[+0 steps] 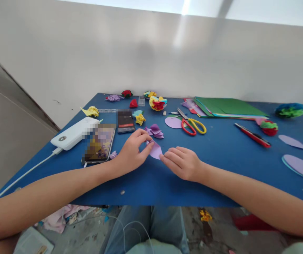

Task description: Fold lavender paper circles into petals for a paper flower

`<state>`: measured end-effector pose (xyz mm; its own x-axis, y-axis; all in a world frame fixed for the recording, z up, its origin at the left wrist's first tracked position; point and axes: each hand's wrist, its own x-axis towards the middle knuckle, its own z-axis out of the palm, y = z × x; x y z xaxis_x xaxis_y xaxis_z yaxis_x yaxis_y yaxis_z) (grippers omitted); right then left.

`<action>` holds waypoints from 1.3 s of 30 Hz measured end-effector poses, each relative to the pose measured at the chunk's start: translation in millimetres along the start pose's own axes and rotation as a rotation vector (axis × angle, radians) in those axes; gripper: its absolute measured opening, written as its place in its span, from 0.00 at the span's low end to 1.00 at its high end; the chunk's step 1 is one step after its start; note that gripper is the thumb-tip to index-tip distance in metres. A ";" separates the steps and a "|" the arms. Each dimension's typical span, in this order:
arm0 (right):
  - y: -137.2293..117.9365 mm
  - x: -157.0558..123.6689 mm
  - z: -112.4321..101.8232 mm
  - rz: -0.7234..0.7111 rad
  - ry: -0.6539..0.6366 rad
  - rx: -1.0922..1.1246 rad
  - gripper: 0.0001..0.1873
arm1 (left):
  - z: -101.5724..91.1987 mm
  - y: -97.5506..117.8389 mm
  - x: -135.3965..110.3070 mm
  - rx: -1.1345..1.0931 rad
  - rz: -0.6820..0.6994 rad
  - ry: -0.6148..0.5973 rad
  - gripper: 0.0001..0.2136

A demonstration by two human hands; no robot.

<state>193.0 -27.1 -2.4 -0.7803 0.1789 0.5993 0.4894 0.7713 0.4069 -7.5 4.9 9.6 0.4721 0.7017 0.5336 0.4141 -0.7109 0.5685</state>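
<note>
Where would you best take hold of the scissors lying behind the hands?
Probably at the loops: the scissors lie flat, red and yellow handles toward the person, blades pointing away to the upper left. Coming from the near side, past the right hand, keeps the grip off the blades.

Blue table (220, 183) with scissors (192, 125), phones (98, 144), power bank (73, 133), coloured paper sheets (228, 106), paper flowers (157, 103).

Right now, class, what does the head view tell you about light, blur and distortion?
Head view: even daylight, with a bright streak of glare on the wall; soft shadows under the left hand and right hand at the purple paper; wide-angle bending stretches the forearms and curves the table edge; one phone screen is pixelated; the centre is sharp.
</note>
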 end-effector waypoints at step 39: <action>-2.1 3.9 4.3 0.794 -0.077 0.791 0.09 | 0.9 4.6 -6.9 -0.089 0.124 -0.220 0.08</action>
<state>187.3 -25.4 -3.9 -0.3928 0.8081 0.4389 0.4948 0.5880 -0.6398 -8.2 -3.3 8.0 0.6769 0.5751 0.4594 0.2770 -0.7773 0.5649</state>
